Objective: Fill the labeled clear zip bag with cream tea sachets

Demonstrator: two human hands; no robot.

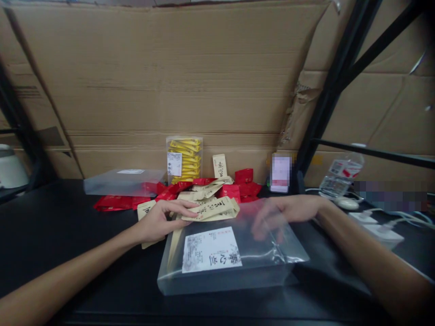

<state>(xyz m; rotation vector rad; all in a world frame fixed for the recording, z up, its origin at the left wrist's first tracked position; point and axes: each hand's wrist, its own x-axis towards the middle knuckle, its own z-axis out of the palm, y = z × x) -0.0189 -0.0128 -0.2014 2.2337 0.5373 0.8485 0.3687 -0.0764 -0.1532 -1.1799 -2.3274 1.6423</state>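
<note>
A long cream paper packet (214, 209) with dark brushed characters is pinched between the thumb and fingers of my left hand (158, 221). It lies across the far edge of a clear plastic box (224, 283), which bears a white printed label (211, 250). Another cream packet (174, 246) stands along the box's left side, seen through the plastic. My right hand (272, 222) shows through the clear plastic at the box's right part, its fingers bent and apart; whether it is inside or behind the plastic I cannot tell.
Red packets (246, 181) and more cream packets are heaped behind the box. A second clear box (112, 182) lies at left, and one holding yellow packets (186, 158) stands upright. At right are a phone (280, 173), a water bottle (343, 172) and a power strip (379, 231) with cables.
</note>
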